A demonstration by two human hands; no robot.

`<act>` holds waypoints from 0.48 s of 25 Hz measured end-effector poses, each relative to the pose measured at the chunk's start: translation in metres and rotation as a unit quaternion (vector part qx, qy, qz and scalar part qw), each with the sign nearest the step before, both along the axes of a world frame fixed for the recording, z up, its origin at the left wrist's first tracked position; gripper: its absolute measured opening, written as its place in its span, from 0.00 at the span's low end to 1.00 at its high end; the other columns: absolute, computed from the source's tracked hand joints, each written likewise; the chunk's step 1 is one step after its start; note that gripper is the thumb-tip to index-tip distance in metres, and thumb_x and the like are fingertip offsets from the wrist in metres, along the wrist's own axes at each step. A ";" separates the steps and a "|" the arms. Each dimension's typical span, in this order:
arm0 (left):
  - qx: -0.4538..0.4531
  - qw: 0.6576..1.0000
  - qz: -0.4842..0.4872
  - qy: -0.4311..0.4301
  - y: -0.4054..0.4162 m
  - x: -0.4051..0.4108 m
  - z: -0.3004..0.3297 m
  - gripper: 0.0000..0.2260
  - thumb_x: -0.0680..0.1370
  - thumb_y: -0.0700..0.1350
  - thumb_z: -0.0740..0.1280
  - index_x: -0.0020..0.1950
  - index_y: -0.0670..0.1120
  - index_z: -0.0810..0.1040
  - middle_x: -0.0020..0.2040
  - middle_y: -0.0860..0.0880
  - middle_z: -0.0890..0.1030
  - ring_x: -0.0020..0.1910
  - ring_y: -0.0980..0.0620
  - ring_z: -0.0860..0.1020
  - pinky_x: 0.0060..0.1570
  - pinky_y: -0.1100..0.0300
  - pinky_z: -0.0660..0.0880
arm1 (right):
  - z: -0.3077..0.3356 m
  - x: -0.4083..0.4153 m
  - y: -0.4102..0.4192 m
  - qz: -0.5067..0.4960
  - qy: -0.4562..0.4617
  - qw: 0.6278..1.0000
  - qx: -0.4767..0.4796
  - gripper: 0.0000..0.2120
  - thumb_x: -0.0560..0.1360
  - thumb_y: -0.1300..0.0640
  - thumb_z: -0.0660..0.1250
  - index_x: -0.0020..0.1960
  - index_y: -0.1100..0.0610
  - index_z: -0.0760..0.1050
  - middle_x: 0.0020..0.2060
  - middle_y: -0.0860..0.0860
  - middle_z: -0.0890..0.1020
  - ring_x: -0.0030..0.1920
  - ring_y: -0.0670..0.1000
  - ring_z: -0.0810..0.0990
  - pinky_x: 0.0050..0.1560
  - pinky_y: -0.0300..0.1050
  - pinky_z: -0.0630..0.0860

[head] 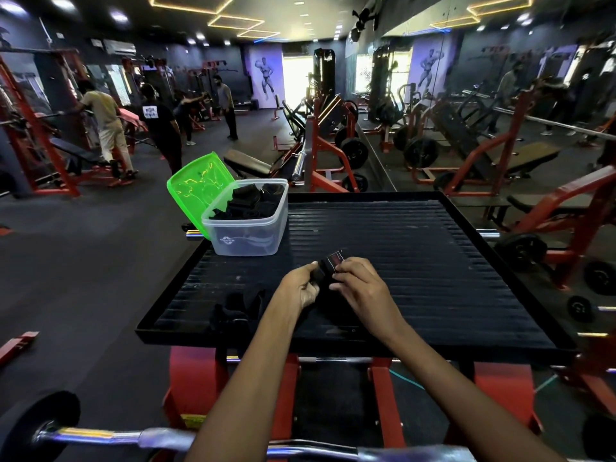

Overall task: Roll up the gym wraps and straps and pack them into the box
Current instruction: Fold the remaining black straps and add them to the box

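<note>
Gripped between both hands over the ribbed black platform (416, 248): a black wrist wrap (328, 266), left hand (301, 288) curled round its rolled end, right hand (358, 283) pinching the other side. Beyond and left of the grip, clear box (248, 235) holding rolled black wraps, green lid (193, 188) propped against it. Near left of the grip, loose black straps (238, 311) lying on the platform

Barbell (100, 435), benches (246, 163), ppl (160, 125).
</note>
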State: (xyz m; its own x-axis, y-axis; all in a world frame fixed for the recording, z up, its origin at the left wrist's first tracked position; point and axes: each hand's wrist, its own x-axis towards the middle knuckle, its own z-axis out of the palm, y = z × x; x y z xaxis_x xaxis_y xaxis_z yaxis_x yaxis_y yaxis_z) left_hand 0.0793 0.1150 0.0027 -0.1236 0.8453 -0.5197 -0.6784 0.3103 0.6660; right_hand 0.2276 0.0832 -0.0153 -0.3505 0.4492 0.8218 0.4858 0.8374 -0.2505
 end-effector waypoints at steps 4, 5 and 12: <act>0.037 0.999 0.025 -0.002 -0.009 0.011 0.009 0.10 0.81 0.39 0.57 0.43 0.36 0.73 0.40 0.41 0.78 0.37 0.49 0.78 0.47 0.55 0.77 | 0.013 -0.009 -0.002 -0.061 0.199 0.961 -0.183 0.06 0.73 0.63 0.69 0.49 0.60 0.80 0.49 0.48 0.76 0.50 0.37 0.73 0.54 0.32 0.71; 0.046 0.998 0.037 0.021 -0.010 0.015 0.010 0.10 0.81 0.40 0.58 0.44 0.38 0.74 0.42 0.42 0.78 0.38 0.49 0.77 0.47 0.53 0.76 | 0.013 -0.012 -0.003 -0.064 0.217 0.950 -0.217 0.08 0.72 0.65 0.70 0.51 0.59 0.80 0.48 0.47 0.77 0.49 0.35 0.74 0.52 0.32 0.73; 0.109 0.991 0.041 0.070 -0.023 0.022 -0.010 0.12 0.83 0.43 0.54 0.56 0.36 0.72 0.53 0.38 0.78 0.53 0.43 0.77 0.59 0.48 0.74 | 0.018 -0.011 0.006 -0.013 0.263 0.845 -0.464 0.25 0.69 0.49 0.74 0.62 0.52 0.72 0.56 0.49 0.76 0.55 0.46 0.76 0.58 0.45 0.74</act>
